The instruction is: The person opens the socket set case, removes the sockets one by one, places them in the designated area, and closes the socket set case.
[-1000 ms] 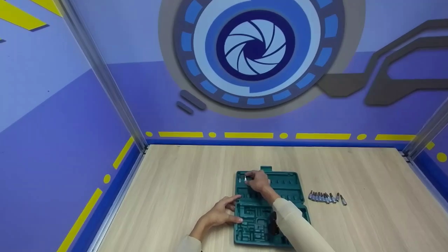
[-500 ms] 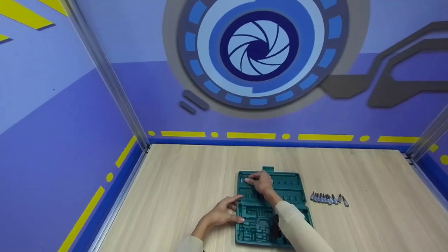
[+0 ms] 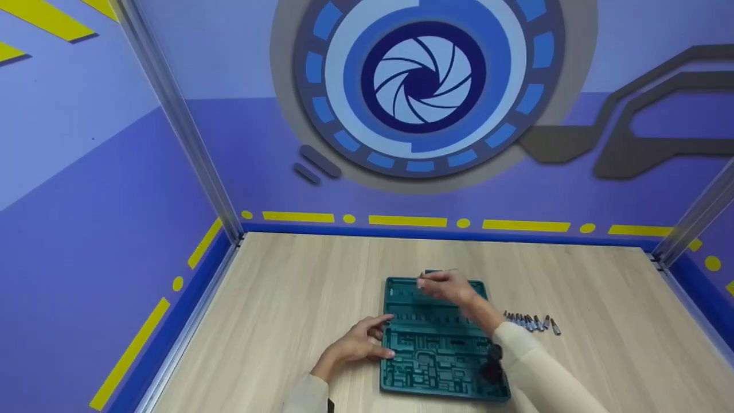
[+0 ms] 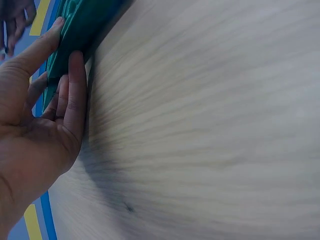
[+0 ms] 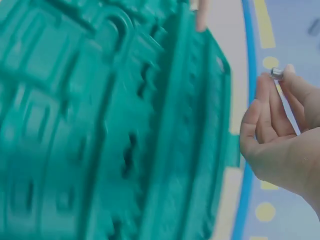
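The dark green plastic tool case (image 3: pixel 444 367) lies unfolded on the table, its moulded slots facing up. At its left edge, my left hand (image 3: pixel 354 343) touches the rim with thumb and fingers extended; the left wrist view has the fingers against the case side (image 4: pixel 75 35). Over the far half of the case, my right hand (image 3: pixel 453 287) pinches a small socket bit (image 5: pixel 276 73), silver at one end, between thumb and fingertips. A small pale piece (image 3: pixel 391 291) sits in the case's far left corner. Several similar socket bits (image 3: pixel 527 322) lie in a row right of the case.
The wooden table (image 3: pixel 298 287) ends at a blue panelled back wall (image 3: pixel 229 160), with metal posts at the corners. The case's latch tab (image 3: pixel 433 271) sticks out at its far edge. A dark blurred object (image 3: pixel 492 364) shows beneath the right sleeve.
My right hand has moved from the case's far left corner to the right and up, with the socket bit in its fingers. The left hand has stayed on the case's left edge.
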A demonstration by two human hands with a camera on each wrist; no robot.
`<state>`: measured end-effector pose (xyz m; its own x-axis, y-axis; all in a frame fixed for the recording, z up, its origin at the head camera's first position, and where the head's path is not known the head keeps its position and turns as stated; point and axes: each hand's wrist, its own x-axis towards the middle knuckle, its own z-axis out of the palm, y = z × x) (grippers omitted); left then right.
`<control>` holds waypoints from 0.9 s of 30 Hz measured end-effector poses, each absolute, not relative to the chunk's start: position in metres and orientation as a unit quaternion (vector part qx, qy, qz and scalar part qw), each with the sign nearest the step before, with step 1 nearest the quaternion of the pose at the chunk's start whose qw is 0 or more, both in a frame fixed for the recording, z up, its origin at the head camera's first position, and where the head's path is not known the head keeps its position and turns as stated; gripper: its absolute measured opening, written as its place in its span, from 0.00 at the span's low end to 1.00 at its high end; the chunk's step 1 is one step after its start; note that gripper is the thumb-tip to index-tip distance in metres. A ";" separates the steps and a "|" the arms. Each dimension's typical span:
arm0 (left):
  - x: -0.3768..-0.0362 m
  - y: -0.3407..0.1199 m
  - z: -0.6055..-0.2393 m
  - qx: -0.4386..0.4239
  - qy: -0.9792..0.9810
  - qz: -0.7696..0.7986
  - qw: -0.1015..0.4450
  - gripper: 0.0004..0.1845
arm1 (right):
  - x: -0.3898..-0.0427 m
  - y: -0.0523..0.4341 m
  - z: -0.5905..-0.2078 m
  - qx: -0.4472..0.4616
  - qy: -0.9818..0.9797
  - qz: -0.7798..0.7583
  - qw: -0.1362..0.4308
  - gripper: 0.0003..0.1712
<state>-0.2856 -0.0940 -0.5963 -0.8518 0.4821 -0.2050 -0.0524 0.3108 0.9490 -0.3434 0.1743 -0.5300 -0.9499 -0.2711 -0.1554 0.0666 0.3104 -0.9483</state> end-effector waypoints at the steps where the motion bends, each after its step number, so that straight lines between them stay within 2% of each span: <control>1: -0.286 -0.095 -0.596 0.144 0.775 0.569 0.232 0.43 | -0.342 0.183 -0.526 -0.072 0.794 -0.585 0.148 0.25; 8: -0.283 -0.093 -0.593 0.144 0.782 0.565 0.220 0.43 | -0.333 0.245 -0.512 -0.043 0.786 -0.594 0.168 0.26; 17: -0.274 -0.095 -0.594 0.113 0.779 0.572 0.233 0.44 | -0.306 0.321 -0.525 -0.004 0.815 -0.551 0.178 0.29; 27: -0.274 -0.092 -0.589 0.125 0.778 0.570 0.234 0.45 | -0.285 0.394 -0.524 0.041 0.836 -0.519 0.172 0.31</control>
<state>-0.2740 -0.0921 -0.5892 -0.8598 0.4603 -0.2210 -0.0726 0.3182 0.9453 -0.2849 0.3940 -0.5238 -0.9371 -0.1101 -0.3312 0.2479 0.4581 -0.8536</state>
